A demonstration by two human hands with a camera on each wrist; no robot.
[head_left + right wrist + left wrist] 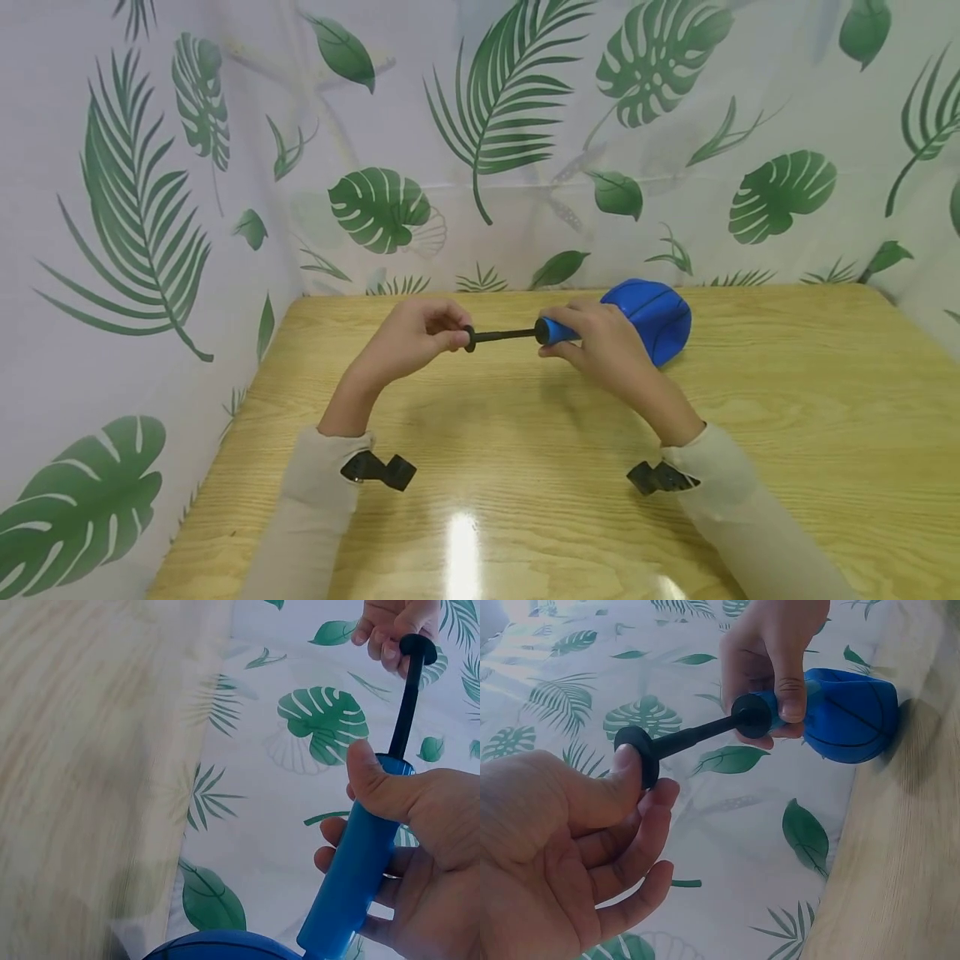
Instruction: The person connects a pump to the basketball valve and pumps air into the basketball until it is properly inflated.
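Observation:
A blue hand pump (352,855) with a black plunger rod (697,735) lies across between my two hands in the head view, its rod drawn well out. My left hand (412,337) pinches the round black handle (636,754) at the rod's end between thumb and fingers. Around the blue barrel curl the fingers of my right hand (603,342), with the thumb along it near the collar. Just beyond the right hand is a blue ball (660,321) with black lines, sagging and not round, at the pump's far end. The joint between pump and ball is hidden.
The wooden table (480,450) stretches under both hands. A white curtain (525,217) with green leaf prints stands behind it and along the left side. Black wrist mounts (386,471) sit on both cuffs.

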